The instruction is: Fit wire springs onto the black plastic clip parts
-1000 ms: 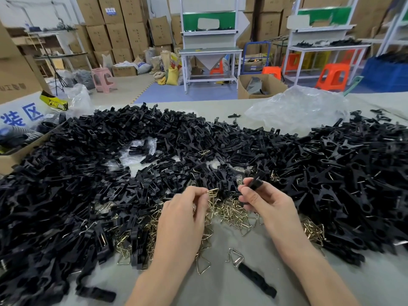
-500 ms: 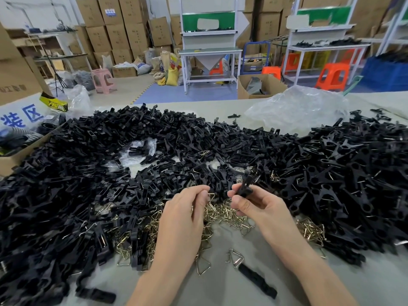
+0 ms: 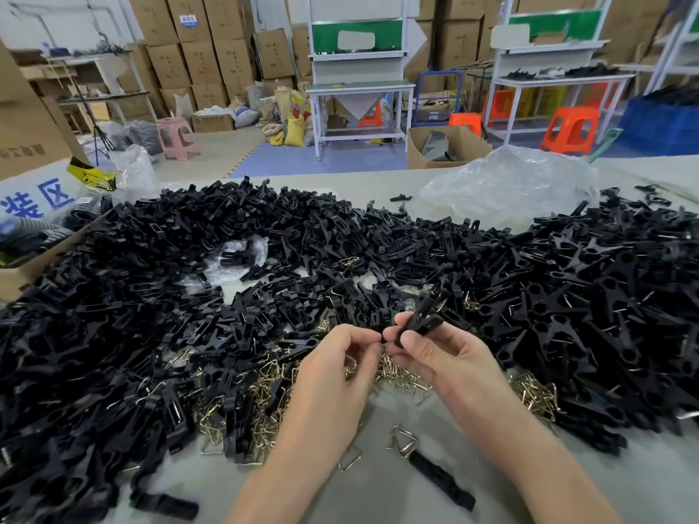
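Clip parts point(image 3: 113, 334): black plastic, heaped loose over left and middle of the table, from far side down to near left corner.
Box point(image 3: 34, 206): cardboard, far left, touching edge of heap; blue characters on a flap, dark items inside.
Small bag point(image 3: 236, 259): clear plastic, half sunk in heap left of middle, a few black pieces in it.
Springs point(image 3: 261, 406): brass-coloured wire triangles, tangled along near edge of heap, mixed with some parts, spreading under both hands; smaller clump just right of right wrist.
Left hand point(image 3: 333, 376): over the springs, fingers curled, thumb and index tips pinched at low end of held part; spring between them or not, cannot tell.
Held part point(image 3: 420, 323): black, raised above the springs between the two hands, slanting up and away to the right, far end split in two.
Right hand point(image 3: 450, 357): thumb on top, fingers curled beneath, gripping held part around its middle.
Loose spring point(image 3: 403, 440): flat on bare table between the forearms, touching end of single part.
Single part point(image 3: 440, 480): black strip lying alone, just nearer than loose spring, angled toward right forearm.
Table point(image 3: 378, 497): pale grey-green, bare patch at near middle.
Big bag point(image 3: 507, 183): crumpled clear plastic, far side right of middle, at rim of heaps.
Right heap point(image 3: 605, 315): black forked pieces with bits of wire showing, piled from right hand out to right edge.
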